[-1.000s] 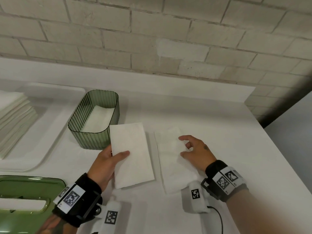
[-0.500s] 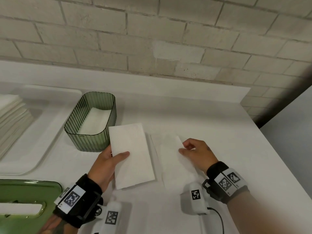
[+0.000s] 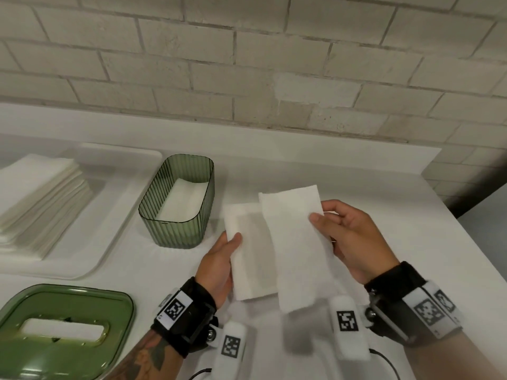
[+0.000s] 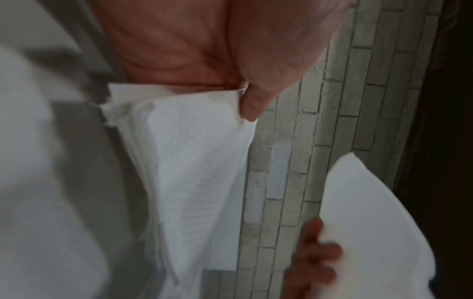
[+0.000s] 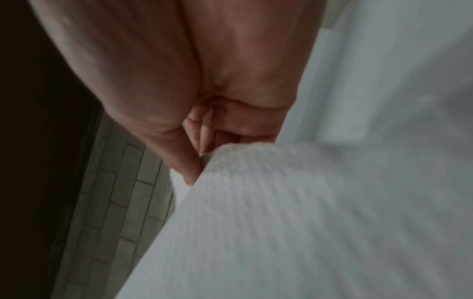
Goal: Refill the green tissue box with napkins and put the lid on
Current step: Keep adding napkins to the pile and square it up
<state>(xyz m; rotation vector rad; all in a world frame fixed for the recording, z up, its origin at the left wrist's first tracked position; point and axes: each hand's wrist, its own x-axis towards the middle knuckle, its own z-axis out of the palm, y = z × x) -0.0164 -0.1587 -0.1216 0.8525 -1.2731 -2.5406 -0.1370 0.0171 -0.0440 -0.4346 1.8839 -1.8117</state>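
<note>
The left hand [image 3: 219, 263] grasps 1 folded napkin [image 3: 251, 253] by its left edge; the right hand [image 3: 347, 239] pinches a second napkin [image 3: 296, 242] that overlaps it. The green tissue box [image 3: 178, 201] stands open just left, napkins inside. Its lid [image 3: 63, 329] lies near left, beside the napkin stack [image 3: 38, 198] on a white tray [image 3: 90, 242].

Black wristbands [image 3: 189, 314] with square-code tags, white coded camera pods [image 3: 346, 326], tattooed left forearm [image 3: 145, 357]
</note>
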